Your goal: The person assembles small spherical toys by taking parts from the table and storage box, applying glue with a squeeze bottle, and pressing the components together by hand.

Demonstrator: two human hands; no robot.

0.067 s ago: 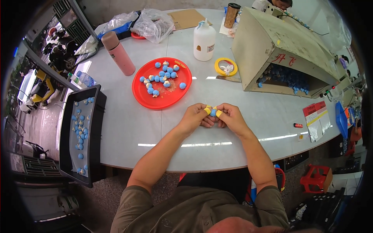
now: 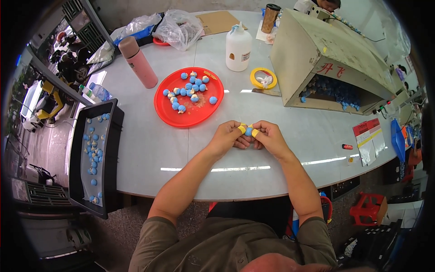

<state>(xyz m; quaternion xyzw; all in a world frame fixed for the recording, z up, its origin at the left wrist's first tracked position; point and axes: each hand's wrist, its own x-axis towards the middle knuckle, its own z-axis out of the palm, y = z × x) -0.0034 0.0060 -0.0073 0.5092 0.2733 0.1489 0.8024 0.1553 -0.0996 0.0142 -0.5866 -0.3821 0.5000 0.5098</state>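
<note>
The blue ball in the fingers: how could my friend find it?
On the grey table, find the red plate. Below and right of it are the left hand and right hand. Between their yellow-covered thumbs is the blue ball, held, unlike the plate's balls.

Wears a dull olive-brown shirt (image 2: 206,242), matte and loosely cut, with wide short sleeves (image 2: 155,238) and a stitched front placket (image 2: 242,259). Shows a small, faint, tone-on-tone mark (image 2: 195,259) left of the placket. Has bright yellow finger wraps (image 2: 255,133) on both the left hand (image 2: 227,137) and right hand (image 2: 271,136). Wears black trousers (image 2: 253,213).
</note>
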